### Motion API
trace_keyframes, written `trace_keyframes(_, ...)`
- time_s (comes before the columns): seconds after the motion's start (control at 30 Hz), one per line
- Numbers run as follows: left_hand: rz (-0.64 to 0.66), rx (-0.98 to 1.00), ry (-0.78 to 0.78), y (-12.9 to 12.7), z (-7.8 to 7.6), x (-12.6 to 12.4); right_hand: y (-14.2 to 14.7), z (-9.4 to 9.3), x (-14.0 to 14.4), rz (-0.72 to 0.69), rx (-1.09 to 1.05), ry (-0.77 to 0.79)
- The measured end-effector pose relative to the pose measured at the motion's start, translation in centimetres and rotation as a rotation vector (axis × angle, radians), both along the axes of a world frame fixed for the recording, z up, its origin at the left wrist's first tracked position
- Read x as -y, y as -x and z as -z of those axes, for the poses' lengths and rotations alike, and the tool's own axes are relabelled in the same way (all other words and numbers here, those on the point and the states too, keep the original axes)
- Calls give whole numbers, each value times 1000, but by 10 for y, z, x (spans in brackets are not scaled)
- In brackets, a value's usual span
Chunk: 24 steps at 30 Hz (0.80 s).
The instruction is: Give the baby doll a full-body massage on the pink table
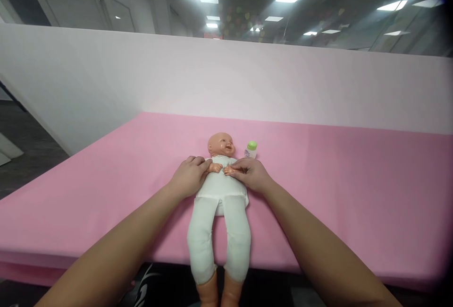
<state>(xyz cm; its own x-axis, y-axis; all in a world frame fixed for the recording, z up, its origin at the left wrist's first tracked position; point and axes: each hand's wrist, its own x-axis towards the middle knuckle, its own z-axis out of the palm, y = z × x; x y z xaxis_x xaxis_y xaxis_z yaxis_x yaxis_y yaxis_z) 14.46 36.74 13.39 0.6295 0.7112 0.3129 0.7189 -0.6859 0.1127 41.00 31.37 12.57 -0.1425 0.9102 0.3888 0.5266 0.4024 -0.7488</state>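
A baby doll [221, 182] with a white cloth body lies on its back, its head away from me and its legs reaching over the near edge of the pink surface. My left hand [190, 174] is closed around the doll's arm on the left, near its small hand. On the other side, my right hand [253, 174] pinches the doll's other arm by its hand. Both doll hands rest close together over the chest. Just beyond my right hand stands a small clear bottle [251, 150] with a green cap.
The pink padded surface [339, 193] spreads to both sides, with a white partition [226, 80] along its far edge. Dark floor [28, 132] shows at the left. Ceiling lights and a door appear beyond the partition.
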Motion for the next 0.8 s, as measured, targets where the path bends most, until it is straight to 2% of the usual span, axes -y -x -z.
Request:
trace_keyframes(0.13,14,83,12,2,2,-7,-1,-4,0,-16,18,5)
trace_keyframes(0.23,14,206,48,7,2,-15,-3,-5,1,24,63,-47)
trace_keyframes(0.4,-142,517,212,18,8,-28,-9,1,1,130,120,-105)
trace_keyframes(0.47,-209,682,290,25,15,-34,-14,5,1,158,13,-75)
trace_keyframes(0.53,-270,823,361,32,21,-40,-22,10,-1,214,-187,-41)
trace_keyframes(0.63,-430,1014,455,44,27,-51,-44,20,-9,328,-477,-2)
trace_keyframes(0.73,-613,1111,440,57,26,-56,-69,35,-22,424,-655,60)
trace_keyframes(0.8,-710,1095,377,67,24,-56,-83,46,-30,568,-672,112)
